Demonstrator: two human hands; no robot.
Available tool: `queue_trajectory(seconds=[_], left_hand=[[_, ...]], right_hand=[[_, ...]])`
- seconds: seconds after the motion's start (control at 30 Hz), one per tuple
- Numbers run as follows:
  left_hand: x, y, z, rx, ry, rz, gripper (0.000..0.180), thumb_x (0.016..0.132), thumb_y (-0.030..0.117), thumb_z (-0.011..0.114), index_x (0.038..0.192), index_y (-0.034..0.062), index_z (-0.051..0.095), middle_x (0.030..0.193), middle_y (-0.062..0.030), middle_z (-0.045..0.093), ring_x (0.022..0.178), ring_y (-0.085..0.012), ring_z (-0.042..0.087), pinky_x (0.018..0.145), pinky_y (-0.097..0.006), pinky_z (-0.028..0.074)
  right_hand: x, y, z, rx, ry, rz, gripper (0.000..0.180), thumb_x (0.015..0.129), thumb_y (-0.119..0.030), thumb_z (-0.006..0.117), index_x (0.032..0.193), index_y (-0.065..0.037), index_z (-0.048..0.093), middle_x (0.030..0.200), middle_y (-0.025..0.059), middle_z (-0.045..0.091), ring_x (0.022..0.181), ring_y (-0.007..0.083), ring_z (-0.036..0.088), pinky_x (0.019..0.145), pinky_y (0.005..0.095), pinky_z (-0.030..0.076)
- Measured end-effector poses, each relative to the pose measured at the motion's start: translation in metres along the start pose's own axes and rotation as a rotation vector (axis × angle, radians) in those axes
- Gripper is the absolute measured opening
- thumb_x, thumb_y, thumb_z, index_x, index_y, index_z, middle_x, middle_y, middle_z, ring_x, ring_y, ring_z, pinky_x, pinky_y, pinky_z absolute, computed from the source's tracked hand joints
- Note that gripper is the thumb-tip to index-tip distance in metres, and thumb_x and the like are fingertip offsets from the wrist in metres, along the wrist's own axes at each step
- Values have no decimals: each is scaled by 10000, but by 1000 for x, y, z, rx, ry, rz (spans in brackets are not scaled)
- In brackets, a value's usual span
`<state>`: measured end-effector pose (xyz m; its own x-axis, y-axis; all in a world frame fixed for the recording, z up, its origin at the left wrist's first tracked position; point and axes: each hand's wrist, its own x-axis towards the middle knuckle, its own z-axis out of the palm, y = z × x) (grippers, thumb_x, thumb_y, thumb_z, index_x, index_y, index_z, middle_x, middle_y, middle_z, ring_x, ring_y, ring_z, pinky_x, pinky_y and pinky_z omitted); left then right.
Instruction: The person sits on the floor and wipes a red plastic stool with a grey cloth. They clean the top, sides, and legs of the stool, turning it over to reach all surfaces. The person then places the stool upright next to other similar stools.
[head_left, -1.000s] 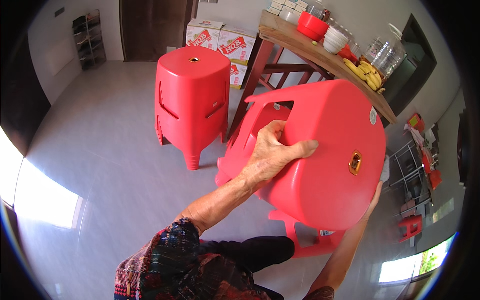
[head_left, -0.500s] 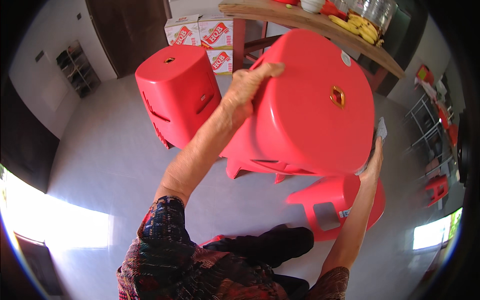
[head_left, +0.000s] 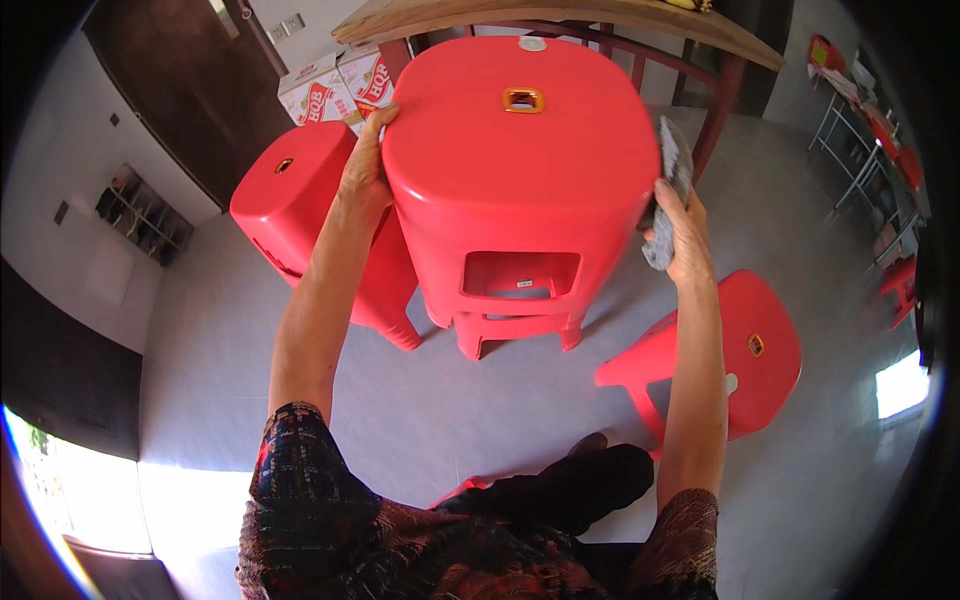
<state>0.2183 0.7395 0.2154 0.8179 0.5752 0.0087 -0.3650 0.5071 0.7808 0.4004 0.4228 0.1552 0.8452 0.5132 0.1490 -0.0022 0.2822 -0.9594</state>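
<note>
Occupying the middle of the view, a red plastic stool [head_left: 520, 170] is held upright between both hands, its seat turned up toward the camera and its legs pointing down to the grey floor [head_left: 480, 420]. A small square hole with a yellow-orange rim is seen near the far edge of the seat, and a rectangular cut-out is seen in the near side panel. Whether the legs rest on the floor or hang just above it cannot be told.

The left hand [head_left: 368, 160] is pressed flat against the left edge of the seat, fingers stretched up along the rim. The right hand [head_left: 682, 232] is set against the right side of the stool, closed on a grey cloth [head_left: 672, 178] that is pinched between palm and plastic.

A second red stool [head_left: 300, 215] is stood just to the left, partly hidden behind the left forearm. A third red stool [head_left: 735, 350] is placed to the right, beyond the right forearm, tilted in the view. A wooden desk [head_left: 560, 15] is seen behind the held stool, with cardboard boxes [head_left: 335, 80] printed in red stacked beside its leg. A dark door [head_left: 200, 90] is set in the wall at upper left.
</note>
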Motion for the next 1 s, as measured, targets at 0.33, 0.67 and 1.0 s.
queue_trajectory(seconds=[0.33,0.67,1.0], left_hand=[[29,-46,-71,79,48,-34,553,889,420,545,1301,58,478,1275,-112,556,1139,-255,556,944,-408,478],[63,-98,-132,123,71,-77,619,857,453,592,1335,86,448,1323,-86,516,1223,-261,485,1011,-439,416],[54,-98,-133,312,149,-234,613,811,273,728,1310,32,468,1272,-88,565,1157,-226,550,986,-368,458]], right_hand=[[39,42,27,-55,-16,125,608,758,-431,739,1198,-54,554,963,66,621,721,122,558,490,269,422],[3,66,14,10,67,259,487,804,-346,710,1173,-75,543,892,18,615,695,88,559,498,266,387],[-129,67,-81,-791,333,4,397,804,-344,692,1040,-45,581,984,92,611,869,208,580,685,356,455]])
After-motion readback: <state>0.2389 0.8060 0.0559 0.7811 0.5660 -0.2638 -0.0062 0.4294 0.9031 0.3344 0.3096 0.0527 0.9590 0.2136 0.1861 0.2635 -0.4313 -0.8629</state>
